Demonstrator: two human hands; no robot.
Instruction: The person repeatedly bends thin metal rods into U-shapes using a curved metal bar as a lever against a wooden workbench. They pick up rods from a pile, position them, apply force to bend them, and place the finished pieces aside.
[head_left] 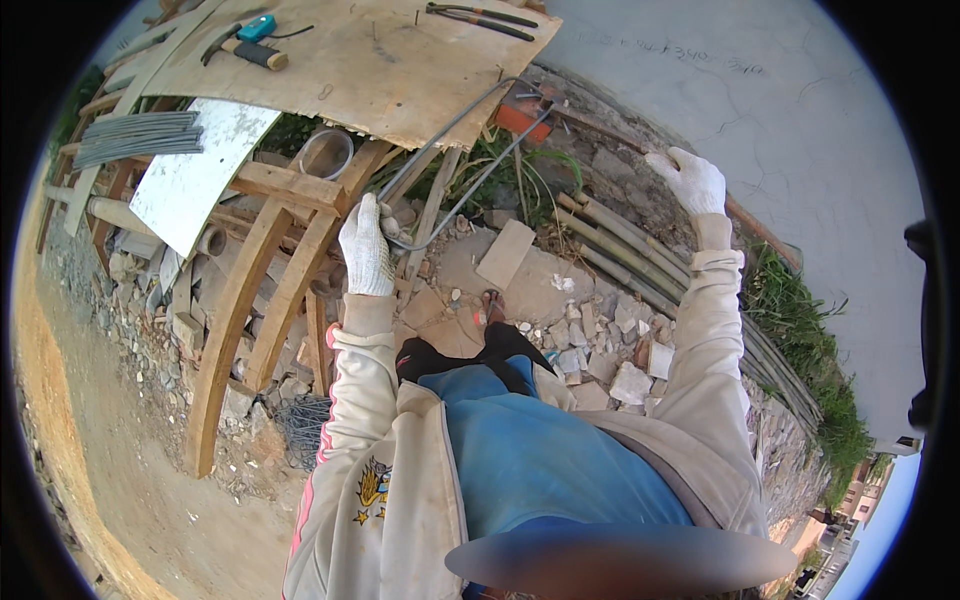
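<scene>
A thin grey steel rod (468, 202), bent into a long narrow loop, slants from the workbench edge down to my left hand (366, 248). That hand wears a white knit glove and is closed on the rod's near end. The rod's far end lies by a red-orange block (522, 118) at the bench corner, where small metal pegs show. From there a long rusty metal bar (757, 228) runs right along the wall. My right hand (690, 180), also gloved in white, is closed round the bar at mid-length; its palm side is hidden.
On the plywood bench top (345, 70) lie a hammer (255, 52), a blue tape measure (257, 28) and long-handled pincers (482, 18). Several cut rods (138, 138) rest at left. Curved timber legs (235, 340), rubble (600, 350) and bamboo poles (625, 250) surround my feet.
</scene>
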